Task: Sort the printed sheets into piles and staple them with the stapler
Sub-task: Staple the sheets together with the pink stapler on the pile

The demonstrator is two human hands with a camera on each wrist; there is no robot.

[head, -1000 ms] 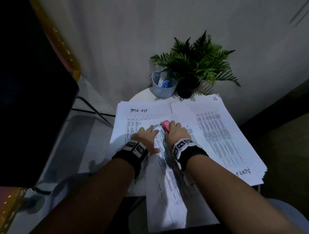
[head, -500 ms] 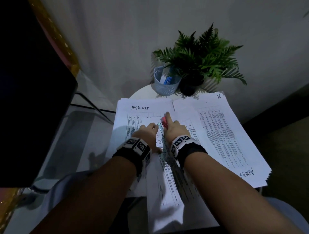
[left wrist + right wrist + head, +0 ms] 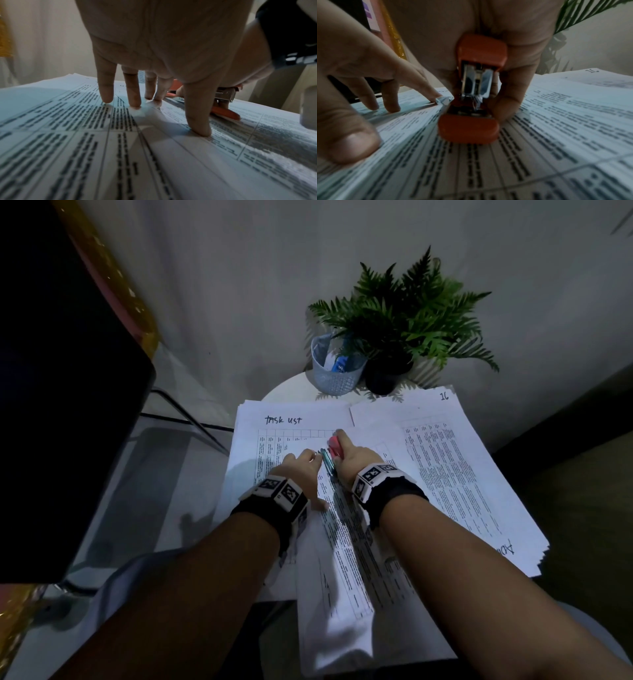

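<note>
My right hand (image 3: 354, 457) grips a small orange-red stapler (image 3: 334, 446) from above. The stapler (image 3: 476, 86) stands on the top corner of a printed set of sheets (image 3: 342, 570), with its metal rear end facing the wrist. A right-hand finger (image 3: 510, 97) curls down its side. My left hand (image 3: 301, 470) presses the same sheets flat just left of the stapler. Its straight fingertips (image 3: 106, 99) and thumb (image 3: 199, 129) rest on the paper. A pile headed "Task list" (image 3: 284, 422) lies underneath on the left, and a second pile (image 3: 452, 460) lies on the right.
A pale mesh basket (image 3: 337, 378) with small items and a potted fern (image 3: 404, 320) stand at the back of the round white table (image 3: 284, 388). A dark screen (image 3: 61, 405) looms on the left. The right pile overhangs the table edge, near a wall.
My right hand has closed further over the stapler, so less of its red top shows. Both hands have shifted slightly away from me, and the left hand stays pressed on the sheets.
</note>
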